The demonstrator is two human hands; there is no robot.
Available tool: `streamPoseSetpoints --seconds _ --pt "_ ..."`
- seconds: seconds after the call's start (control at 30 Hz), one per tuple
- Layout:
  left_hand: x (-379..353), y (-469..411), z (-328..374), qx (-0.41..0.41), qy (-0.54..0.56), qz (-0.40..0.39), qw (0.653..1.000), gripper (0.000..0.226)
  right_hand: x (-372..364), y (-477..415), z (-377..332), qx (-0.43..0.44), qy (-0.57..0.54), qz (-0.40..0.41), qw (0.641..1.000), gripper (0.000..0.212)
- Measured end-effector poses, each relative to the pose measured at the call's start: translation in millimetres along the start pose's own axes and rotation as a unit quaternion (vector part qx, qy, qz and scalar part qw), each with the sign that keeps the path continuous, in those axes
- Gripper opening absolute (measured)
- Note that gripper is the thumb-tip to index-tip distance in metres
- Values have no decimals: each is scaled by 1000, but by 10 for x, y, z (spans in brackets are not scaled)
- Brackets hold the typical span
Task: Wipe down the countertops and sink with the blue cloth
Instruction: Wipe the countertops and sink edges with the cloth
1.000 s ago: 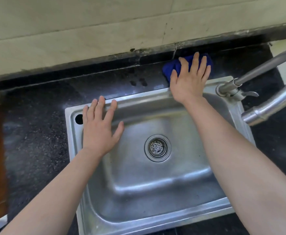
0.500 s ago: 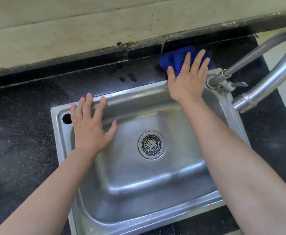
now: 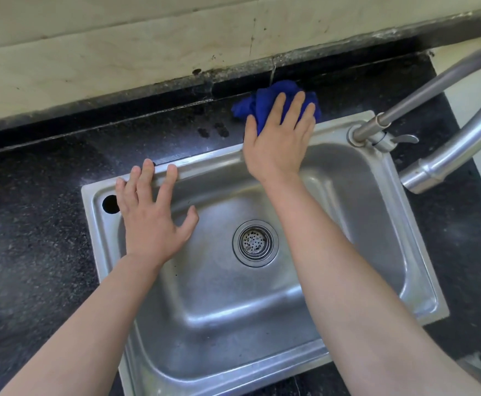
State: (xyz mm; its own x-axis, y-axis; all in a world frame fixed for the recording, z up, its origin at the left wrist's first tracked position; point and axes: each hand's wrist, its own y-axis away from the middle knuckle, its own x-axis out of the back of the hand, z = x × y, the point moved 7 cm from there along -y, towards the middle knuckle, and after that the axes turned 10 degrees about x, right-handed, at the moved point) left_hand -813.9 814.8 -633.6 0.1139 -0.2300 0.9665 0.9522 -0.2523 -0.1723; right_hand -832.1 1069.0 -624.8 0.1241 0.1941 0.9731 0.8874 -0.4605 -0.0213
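Observation:
A crumpled blue cloth lies on the black speckled countertop just behind the back rim of the steel sink. My right hand presses flat on the cloth with straight fingers, its palm over the sink's back rim. My left hand rests open on the back left part of the sink, fingertips on the rim, thumb spread toward the basin. The cloth's near part is hidden under my right hand.
A steel faucet rises from the sink's back right corner and arches over the right side. A round drain strainer sits mid-basin. A stained beige wall backs the counter. A round hole is in the sink's left rim.
My right hand has slid the cloth leftward along the counter strip behind the sink, away from the faucet base. My left hand has stayed at the sink's back left rim.

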Motion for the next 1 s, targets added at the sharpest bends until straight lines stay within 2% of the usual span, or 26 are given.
streamPoseSetpoints --seconds 0.1,0.3,0.43,0.5,0.57,0.7,0.77,0.83,0.9,1.0 --pt "16 -1 -9 -6 -6 -6 1000 77 63 -191 198 -25 21 -24 999 76" --pt "-2 -3 -20 -5 -7 -6 1000 77 344 -830 1222 -225 18 -60 972 78" --pt "-17 -2 -31 -9 -2 -7 1000 78 366 -924 1331 -255 -6 -55 965 79" --pt "-18 2 -32 -10 -2 -10 1000 78 326 -805 1215 -240 -15 -48 969 78" --pt "-21 2 -26 -8 -4 -10 1000 79 244 -614 901 -185 -8 -30 982 77" --pt "-17 1 -23 -8 -9 -13 1000 79 63 -42 -144 3 -2 36 999 72" --pt "-5 3 -31 -7 -13 -13 1000 79 -27 139 -503 94 12 13 995 70" --pt "2 -3 -32 -3 -10 -17 1000 79 -8 112 -484 157 24 -12 987 70" --pt "3 -9 -24 -1 -6 -28 1000 78 73 -28 -164 160 40 2 986 70" --pt "45 2 -59 -6 -12 -54 998 75 238 -243 551 47 60 40 996 78"
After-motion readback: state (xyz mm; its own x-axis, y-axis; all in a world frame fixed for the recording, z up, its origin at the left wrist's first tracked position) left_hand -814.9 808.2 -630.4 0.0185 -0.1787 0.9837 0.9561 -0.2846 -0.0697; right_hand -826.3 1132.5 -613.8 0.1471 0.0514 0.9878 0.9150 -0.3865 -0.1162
